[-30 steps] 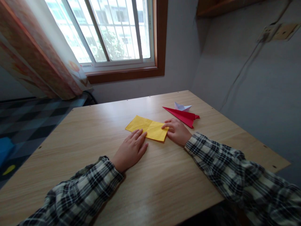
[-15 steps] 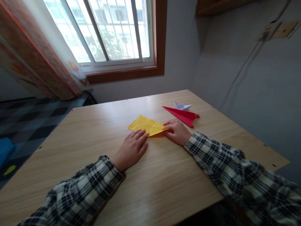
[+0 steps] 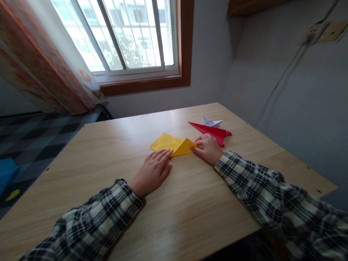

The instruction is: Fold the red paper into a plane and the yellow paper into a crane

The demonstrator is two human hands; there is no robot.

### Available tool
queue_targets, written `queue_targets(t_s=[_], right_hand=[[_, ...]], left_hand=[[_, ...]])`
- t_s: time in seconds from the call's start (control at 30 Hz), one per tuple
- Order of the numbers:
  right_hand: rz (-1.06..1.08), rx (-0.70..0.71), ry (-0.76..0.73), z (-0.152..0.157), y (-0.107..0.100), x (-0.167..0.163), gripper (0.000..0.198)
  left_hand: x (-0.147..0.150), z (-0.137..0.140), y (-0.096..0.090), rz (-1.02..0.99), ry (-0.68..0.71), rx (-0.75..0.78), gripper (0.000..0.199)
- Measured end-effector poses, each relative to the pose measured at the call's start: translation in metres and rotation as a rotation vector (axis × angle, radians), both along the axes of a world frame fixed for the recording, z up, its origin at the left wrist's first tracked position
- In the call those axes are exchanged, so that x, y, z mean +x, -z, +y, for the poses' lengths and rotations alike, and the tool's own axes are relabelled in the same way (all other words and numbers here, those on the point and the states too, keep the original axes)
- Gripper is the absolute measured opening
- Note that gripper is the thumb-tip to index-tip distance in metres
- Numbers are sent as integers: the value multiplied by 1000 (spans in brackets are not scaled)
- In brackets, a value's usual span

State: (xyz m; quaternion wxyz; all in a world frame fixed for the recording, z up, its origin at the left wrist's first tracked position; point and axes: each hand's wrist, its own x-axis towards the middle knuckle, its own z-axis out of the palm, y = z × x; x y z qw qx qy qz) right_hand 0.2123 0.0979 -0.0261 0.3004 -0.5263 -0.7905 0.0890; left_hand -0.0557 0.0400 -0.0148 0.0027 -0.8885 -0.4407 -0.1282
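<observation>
A yellow sheet of folded paper (image 3: pixel 166 141) lies on the wooden table, with a triangular flap standing up on its right half. My left hand (image 3: pixel 152 170) rests flat, fingers stretched out, its fingertips on the near edge of the paper. At the paper's right corner, my right hand (image 3: pixel 208 149) pinches the yellow paper between thumb and fingers. Just beyond that hand lies a red paper plane (image 3: pixel 212 131), partly hidden by it. A white paper boat (image 3: pixel 211 122) sits behind the plane.
The light wooden table (image 3: pixel 174 210) fills the middle and meets the wall near a barred window (image 3: pixel 130 40). A patterned curtain (image 3: pixel 51 61) hangs at the left. On the right wall, a cable runs from a socket (image 3: pixel 312 34). Something blue (image 3: pixel 7 173) is at the far left.
The right part of the yellow paper has come up into a raised triangular flap. My right hand has shifted slightly right, still pinching the corner; my left hand has stayed put.
</observation>
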Motion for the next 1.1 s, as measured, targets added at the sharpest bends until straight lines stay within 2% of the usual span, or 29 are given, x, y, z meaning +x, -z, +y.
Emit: queue_targets(t_s=[0.13, 0.3, 0.53, 1.1], right_hand=[[-5, -10, 35, 2, 2, 2, 27], [-61, -6, 73, 4, 2, 3, 27], [-132, -76, 123, 1, -5, 1, 23], [-121, -102, 106, 0, -6, 1, 14]], left_hand=[[-1, 0, 2, 6, 13, -3, 54], [-1, 1, 4, 37, 26, 15, 48], [-1, 0, 4, 38, 20, 32, 46], [-1, 1, 2, 83, 45, 49, 45]])
